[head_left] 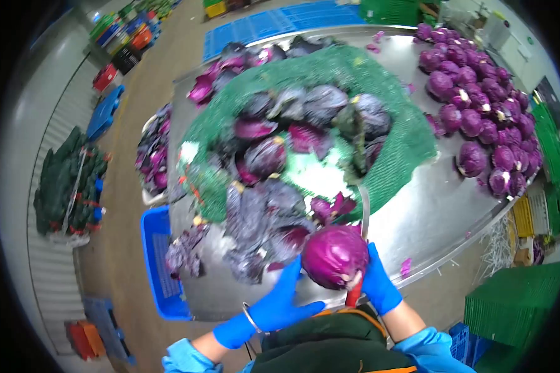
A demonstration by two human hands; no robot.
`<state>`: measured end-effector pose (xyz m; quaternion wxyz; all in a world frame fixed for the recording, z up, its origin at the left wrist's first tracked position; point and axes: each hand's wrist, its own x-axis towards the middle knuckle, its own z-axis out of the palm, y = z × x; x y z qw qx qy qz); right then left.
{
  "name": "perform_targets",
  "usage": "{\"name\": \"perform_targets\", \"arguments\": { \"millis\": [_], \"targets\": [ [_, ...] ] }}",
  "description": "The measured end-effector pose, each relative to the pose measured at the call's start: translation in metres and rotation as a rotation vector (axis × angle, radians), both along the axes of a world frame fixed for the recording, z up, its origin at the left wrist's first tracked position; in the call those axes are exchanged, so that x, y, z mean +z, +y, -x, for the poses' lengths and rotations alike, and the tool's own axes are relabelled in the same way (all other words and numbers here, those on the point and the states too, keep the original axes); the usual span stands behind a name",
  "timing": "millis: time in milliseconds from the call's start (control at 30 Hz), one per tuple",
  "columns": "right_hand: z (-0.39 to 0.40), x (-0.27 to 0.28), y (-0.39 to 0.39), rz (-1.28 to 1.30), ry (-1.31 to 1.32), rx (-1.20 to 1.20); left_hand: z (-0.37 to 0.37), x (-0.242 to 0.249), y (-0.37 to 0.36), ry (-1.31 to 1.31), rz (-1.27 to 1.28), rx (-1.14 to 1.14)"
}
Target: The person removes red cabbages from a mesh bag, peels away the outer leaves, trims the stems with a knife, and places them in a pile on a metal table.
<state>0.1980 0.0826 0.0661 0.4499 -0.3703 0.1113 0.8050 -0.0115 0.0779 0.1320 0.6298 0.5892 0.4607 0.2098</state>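
A trimmed red cabbage [335,256] is between my two blue-gloved hands at the table's near edge. My left hand [279,306] cups its left side, fingers against the cabbage and thumb stretched out below it. On the other side, my right hand [379,285] grips a knife by its red handle [354,294] and touches the cabbage. The knife's curved blade [365,211] shows beyond the cabbage; its middle is hidden. Just ahead lie loose dark outer leaves [250,217] and a green mesh bag [410,133] with untrimmed red cabbages [265,156] on it.
Many trimmed cabbages [472,158] are piled at the right of the metal table [410,211]. A blue crate [150,248] stands at the left edge, near a white bin [154,198] of leaves. Green crates [510,304] are stacked at lower right.
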Motion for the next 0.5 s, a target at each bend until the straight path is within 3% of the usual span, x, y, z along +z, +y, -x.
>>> {"name": "perform_targets", "arguments": {
  "millis": [33, 67, 100, 133, 167, 200, 233, 267, 300, 333, 400, 500],
  "targets": [
    [-0.018, -0.021, -0.011, -0.102, 0.112, -0.078, 0.006, -0.011, 0.017, 0.333, -0.360, -0.172],
    [-0.039, -0.057, -0.030, -0.216, 0.205, -0.179, 0.013, -0.020, 0.045, 0.322, -0.512, -0.119],
    [-0.055, -0.093, -0.047, -0.439, -0.525, -0.155, 0.007, -0.020, 0.071, 0.336, -0.442, 0.038],
    [-0.078, -0.073, -0.047, -0.411, -0.591, -0.232, 0.014, -0.042, 0.103, 0.414, -0.586, 0.097],
    [-0.109, -0.053, -0.038, -0.354, -0.469, -0.403, 0.008, -0.048, 0.139, 0.348, -0.508, 0.185],
    [-0.143, -0.030, -0.021, -0.309, -0.326, -0.556, 0.023, -0.086, 0.176, 0.443, -0.619, 0.280],
    [-0.181, -0.007, 0.003, -0.396, -0.238, -0.639, 0.031, -0.121, 0.212, 0.630, -0.733, 0.342],
    [-0.226, -0.005, 0.025, -0.251, -0.330, -0.728, 0.044, -0.150, 0.243, 0.823, -0.745, 0.337],
    [-0.289, -0.021, 0.030, -0.348, -0.078, -0.650, 0.045, -0.169, 0.263, 0.867, -0.752, 0.413],
    [-0.323, 0.004, 0.060, -0.295, -0.289, -0.753, 0.031, -0.164, 0.273, 1.005, -0.651, 0.469],
    [-0.397, 0.021, 0.092, -0.361, -0.404, -0.779, 0.028, -0.173, 0.284, 1.043, -0.743, 0.556],
    [-0.490, 0.001, 0.118, -0.412, -0.528, -0.840, 0.024, -0.168, 0.287, 1.031, -0.753, 0.555]
  ]
}}
